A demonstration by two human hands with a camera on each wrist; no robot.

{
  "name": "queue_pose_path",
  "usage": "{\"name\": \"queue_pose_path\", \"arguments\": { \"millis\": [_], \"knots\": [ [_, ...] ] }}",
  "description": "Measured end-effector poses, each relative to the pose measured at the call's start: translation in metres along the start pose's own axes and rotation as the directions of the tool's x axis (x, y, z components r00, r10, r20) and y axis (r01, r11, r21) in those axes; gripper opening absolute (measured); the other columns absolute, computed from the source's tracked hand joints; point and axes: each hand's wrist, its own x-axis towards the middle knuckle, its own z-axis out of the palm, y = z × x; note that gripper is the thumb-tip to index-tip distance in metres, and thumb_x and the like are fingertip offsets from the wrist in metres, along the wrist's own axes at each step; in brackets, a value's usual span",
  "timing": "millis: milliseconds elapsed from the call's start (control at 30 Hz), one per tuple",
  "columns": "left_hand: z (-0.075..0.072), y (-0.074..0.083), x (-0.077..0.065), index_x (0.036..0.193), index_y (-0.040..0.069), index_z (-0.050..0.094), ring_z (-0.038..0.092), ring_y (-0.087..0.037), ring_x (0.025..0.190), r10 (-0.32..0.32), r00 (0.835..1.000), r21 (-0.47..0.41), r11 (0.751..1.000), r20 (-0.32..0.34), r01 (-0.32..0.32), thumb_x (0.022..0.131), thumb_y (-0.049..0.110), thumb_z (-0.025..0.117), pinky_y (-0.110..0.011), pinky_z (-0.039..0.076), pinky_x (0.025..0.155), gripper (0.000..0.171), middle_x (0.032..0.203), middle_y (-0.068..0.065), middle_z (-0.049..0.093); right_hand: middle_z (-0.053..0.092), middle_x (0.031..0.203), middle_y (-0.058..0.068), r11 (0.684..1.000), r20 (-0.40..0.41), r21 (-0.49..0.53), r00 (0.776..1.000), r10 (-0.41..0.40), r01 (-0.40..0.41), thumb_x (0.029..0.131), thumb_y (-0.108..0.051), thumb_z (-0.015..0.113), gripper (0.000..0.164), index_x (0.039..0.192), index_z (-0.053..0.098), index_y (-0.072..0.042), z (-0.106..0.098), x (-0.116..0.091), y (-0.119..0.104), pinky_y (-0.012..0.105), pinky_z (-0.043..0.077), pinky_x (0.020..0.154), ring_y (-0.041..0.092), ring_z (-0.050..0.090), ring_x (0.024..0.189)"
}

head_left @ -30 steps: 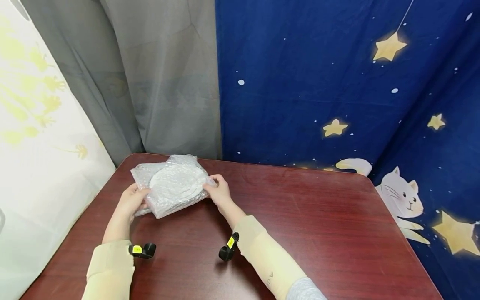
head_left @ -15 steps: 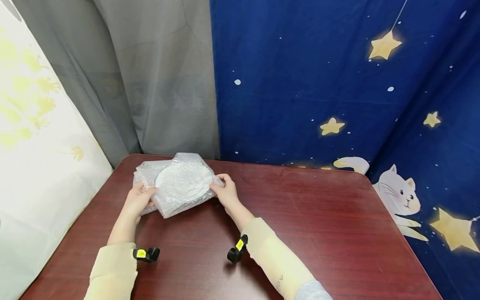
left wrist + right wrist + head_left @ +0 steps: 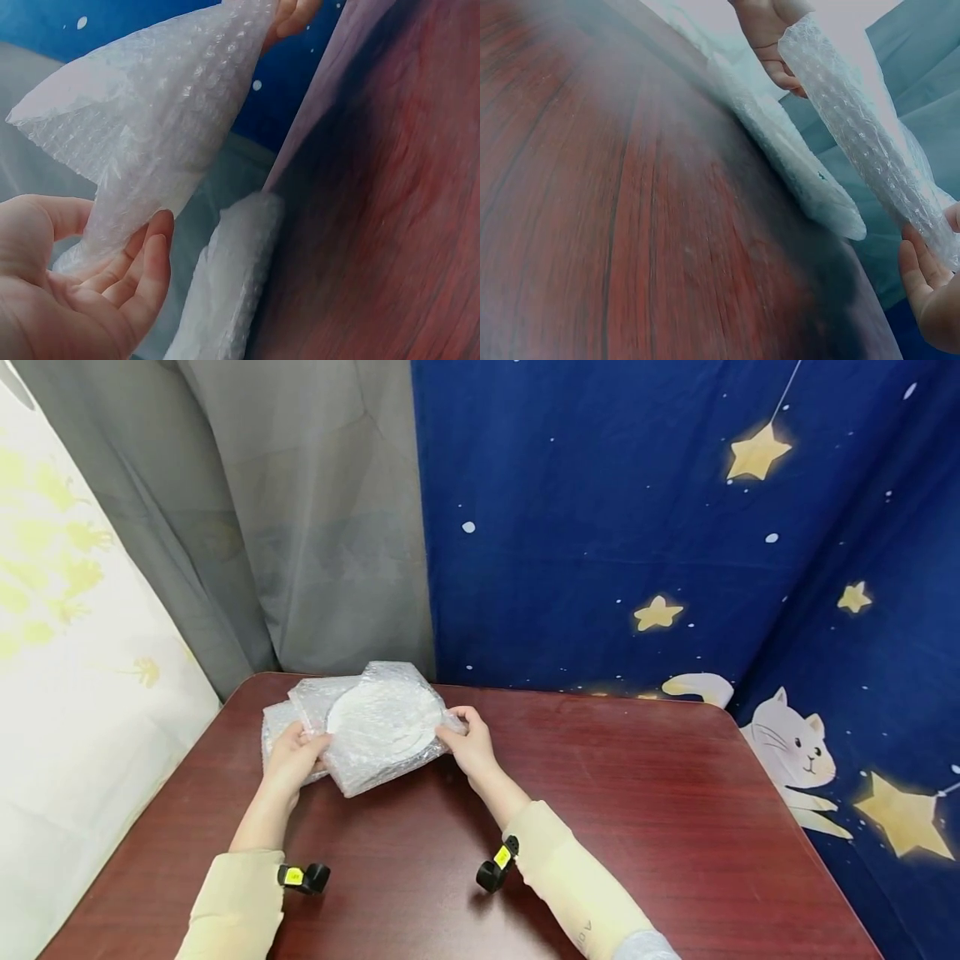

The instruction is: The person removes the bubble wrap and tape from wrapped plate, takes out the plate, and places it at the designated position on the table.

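Both hands hold up a package in clear bubble wrap [image 3: 384,727], with a flat, round, white plate-like disc showing through. My left hand [image 3: 294,758] pinches its left edge between thumb and fingers. At the opposite edge, the right hand [image 3: 474,747] grips a fold of the wrap. A second bubble-wrapped bundle [image 3: 276,720] lies on the table, partly hidden under the first one. In the left wrist view, a gap separates the held package [image 3: 157,97] from the lower bundle [image 3: 225,285]. The right wrist view also shows the lower bundle [image 3: 795,161] resting on the tabletop.
A dark red wood-grain table [image 3: 615,810] with rounded back corners spreads under the hands. Behind it hang a grey curtain [image 3: 322,527] and a blue star-patterned curtain [image 3: 562,527]. A pale curtain [image 3: 75,718] borders the left side.
Both hands have shifted right in the head view, carrying the wrapped package with them. More of the second bundle now shows at left. The head view has also turned slightly.
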Motion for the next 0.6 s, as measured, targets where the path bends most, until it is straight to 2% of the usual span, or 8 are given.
{"name": "queue_pose_path", "arguments": {
  "millis": [267,400,600],
  "knots": [
    [0.017,0.002,-0.002,0.106,0.003,0.042,0.056,0.000,0.064,0.003,1.000,-0.032,0.999,0.012,-0.003,0.095,0.009,0.054,-0.019,0.050,0.061,0.017,0.072,0.011,0.058,0.061,0.089,0.007,0.999,-0.020,-0.026,0.999,-0.037,0.037,0.083,-0.002,0.069,0.029,0.110,0.058,-0.002,-0.019,-0.010,-0.007,0.026,0.049,0.061,0.012,0.055,0.070],
    [0.027,0.004,-0.004,0.114,-0.003,0.041,0.058,-0.001,0.067,0.032,0.999,-0.048,0.998,0.034,-0.030,0.096,0.007,0.054,-0.020,0.051,0.062,0.024,0.074,0.011,0.061,0.061,0.088,0.006,0.999,-0.028,-0.019,0.999,-0.033,0.032,0.083,-0.002,0.069,0.029,0.110,0.057,-0.001,-0.030,-0.015,-0.008,0.025,0.049,0.061,0.011,0.056,0.069],
    [0.041,0.005,-0.006,0.120,-0.006,0.040,0.058,-0.003,0.068,0.034,0.997,-0.065,0.997,0.071,-0.029,0.096,0.005,0.053,-0.021,0.051,0.062,0.030,0.077,0.009,0.062,0.061,0.086,0.006,0.999,-0.058,-0.025,0.998,-0.034,0.032,0.082,-0.002,0.069,0.030,0.110,0.058,-0.001,-0.046,-0.023,-0.009,0.023,0.047,0.062,0.010,0.056,0.070]
  ]
}}
